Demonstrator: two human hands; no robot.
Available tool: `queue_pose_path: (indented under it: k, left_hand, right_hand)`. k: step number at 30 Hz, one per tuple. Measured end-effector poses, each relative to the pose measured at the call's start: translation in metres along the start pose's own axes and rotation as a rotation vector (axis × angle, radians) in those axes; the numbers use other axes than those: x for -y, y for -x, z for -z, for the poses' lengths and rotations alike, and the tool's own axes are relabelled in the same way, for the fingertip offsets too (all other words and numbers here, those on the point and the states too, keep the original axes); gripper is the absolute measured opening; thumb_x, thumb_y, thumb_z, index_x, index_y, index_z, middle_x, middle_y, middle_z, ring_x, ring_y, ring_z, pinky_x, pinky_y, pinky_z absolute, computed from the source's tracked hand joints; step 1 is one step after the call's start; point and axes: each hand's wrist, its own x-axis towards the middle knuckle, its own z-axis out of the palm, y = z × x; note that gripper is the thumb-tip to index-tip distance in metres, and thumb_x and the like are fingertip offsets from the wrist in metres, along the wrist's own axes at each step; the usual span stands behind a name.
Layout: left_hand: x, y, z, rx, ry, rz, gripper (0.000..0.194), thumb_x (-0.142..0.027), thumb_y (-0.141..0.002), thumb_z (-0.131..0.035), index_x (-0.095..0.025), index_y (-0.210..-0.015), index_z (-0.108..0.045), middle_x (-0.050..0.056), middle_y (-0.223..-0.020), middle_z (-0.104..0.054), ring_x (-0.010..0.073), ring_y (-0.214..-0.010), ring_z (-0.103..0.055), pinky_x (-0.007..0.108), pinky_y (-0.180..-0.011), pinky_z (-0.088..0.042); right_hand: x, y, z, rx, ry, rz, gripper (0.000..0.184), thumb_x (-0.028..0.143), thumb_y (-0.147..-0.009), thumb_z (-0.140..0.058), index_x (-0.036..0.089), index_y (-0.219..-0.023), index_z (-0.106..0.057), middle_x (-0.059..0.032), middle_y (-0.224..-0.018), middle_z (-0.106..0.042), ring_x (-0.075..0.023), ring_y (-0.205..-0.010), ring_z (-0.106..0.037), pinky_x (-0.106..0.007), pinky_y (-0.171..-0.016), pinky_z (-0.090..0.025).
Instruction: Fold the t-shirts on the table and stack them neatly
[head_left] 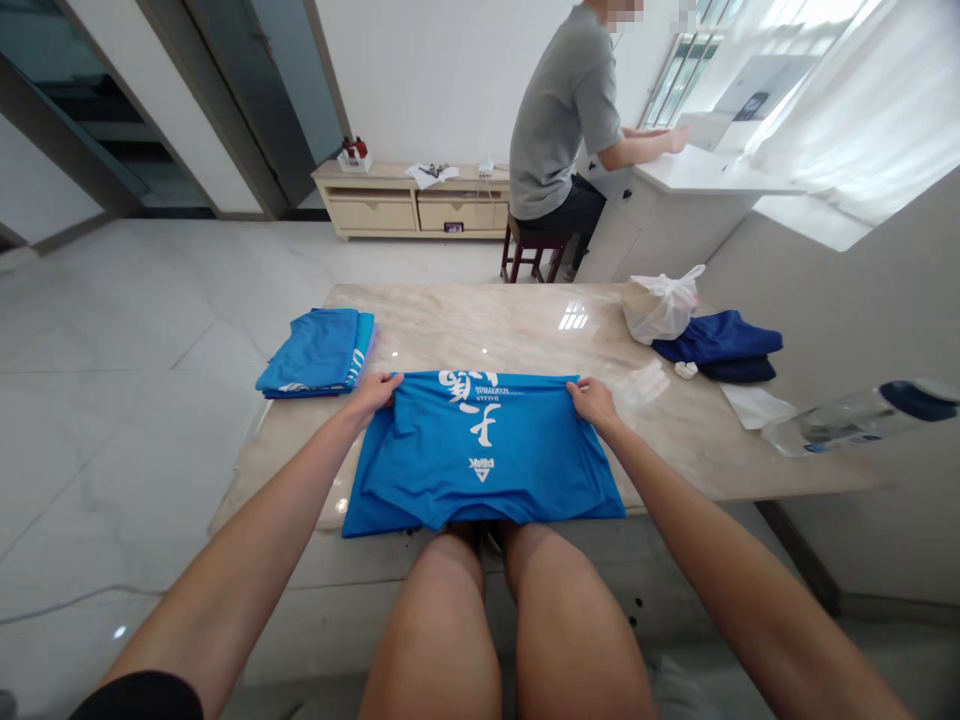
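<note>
A blue T-shirt (427, 440) with white lettering lies on the marble-patterned table (480, 320), its far edge forming a straight fold. My left hand (377, 392) pinches the far left corner of that fold. At the far right corner, my right hand (595, 402) grips the cloth between thumb and fingers. The shirt's near edge hangs slightly over the front of the table, above my knees. Left of my left hand rests a stack of folded blue clothes (319, 350), apart from the shirt.
On the table's right are a white plastic bag (661, 305), dark blue cloth (724, 342), a crumpled clear wrapper (643, 385) and a water bottle (862, 420). Beyond, a person in grey (559, 120) sits on a stool beside a low cabinet (375, 213).
</note>
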Motion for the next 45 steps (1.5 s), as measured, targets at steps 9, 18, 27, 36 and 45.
queue_pose_path:
  k: [9, 18, 27, 36, 45]
  left_hand:
    - [-0.012, 0.035, 0.01, 0.102, 0.023, 0.297, 0.05, -0.048, -0.069, -0.106, -0.019, -0.084, -0.067, 0.003, -0.071, -0.071, 0.0115, -0.054, -0.059, 0.02, -0.048, -0.047]
    - [-0.03, 0.006, 0.002, 0.014, -0.029, 0.265, 0.037, -0.035, -0.076, -0.1, -0.018, -0.078, -0.067, 0.0, -0.064, -0.065, 0.0102, -0.054, -0.055, 0.019, -0.05, -0.045]
    - [-0.002, 0.049, 0.016, 0.077, -0.318, 0.128, 0.052, -0.061, -0.067, -0.1, -0.018, -0.074, -0.072, 0.005, -0.069, -0.071, 0.0205, -0.067, -0.066, 0.026, -0.056, -0.046]
    - [0.023, 0.104, 0.01, -0.004, -0.248, -0.04, 0.052, -0.066, -0.063, -0.09, -0.022, -0.069, -0.063, -0.003, -0.059, -0.052, 0.0159, -0.061, -0.047, 0.027, -0.055, -0.034]
    - [0.041, 0.13, 0.02, 0.033, -0.375, -0.041, 0.06, -0.054, -0.051, -0.103, -0.024, -0.091, -0.069, 0.003, -0.081, -0.073, 0.028, -0.08, -0.071, 0.028, -0.059, -0.046]
  right_hand:
    - [0.006, 0.012, 0.015, 0.202, -0.106, -0.185, 0.053, 0.048, -0.078, -0.104, 0.015, -0.104, -0.073, -0.0118, -0.091, -0.077, -0.0251, -0.087, -0.074, -0.032, -0.068, -0.066]
    - [0.014, -0.014, 0.012, 0.211, -0.135, -0.195, 0.025, 0.036, -0.099, -0.086, 0.015, -0.101, -0.072, -0.0088, -0.092, -0.073, -0.02, -0.082, -0.07, -0.029, -0.064, -0.065]
    - [-0.004, 0.014, 0.031, 0.281, 0.041, -0.115, 0.045, 0.054, -0.089, -0.094, 0.013, -0.099, -0.076, -0.0152, -0.1, -0.078, -0.0249, -0.084, -0.074, -0.031, -0.06, -0.064]
    - [-0.027, 0.066, 0.044, 0.172, 0.369, 0.124, 0.025, 0.036, -0.097, -0.083, 0.014, -0.109, -0.078, -0.0111, -0.097, -0.082, -0.0258, -0.087, -0.076, -0.03, -0.074, -0.055]
    - [-0.048, 0.074, 0.058, 0.173, 0.298, 0.143, 0.053, 0.032, -0.086, -0.096, 0.017, -0.131, -0.072, -0.0123, -0.108, -0.082, -0.0284, -0.096, -0.077, -0.032, -0.08, -0.06]
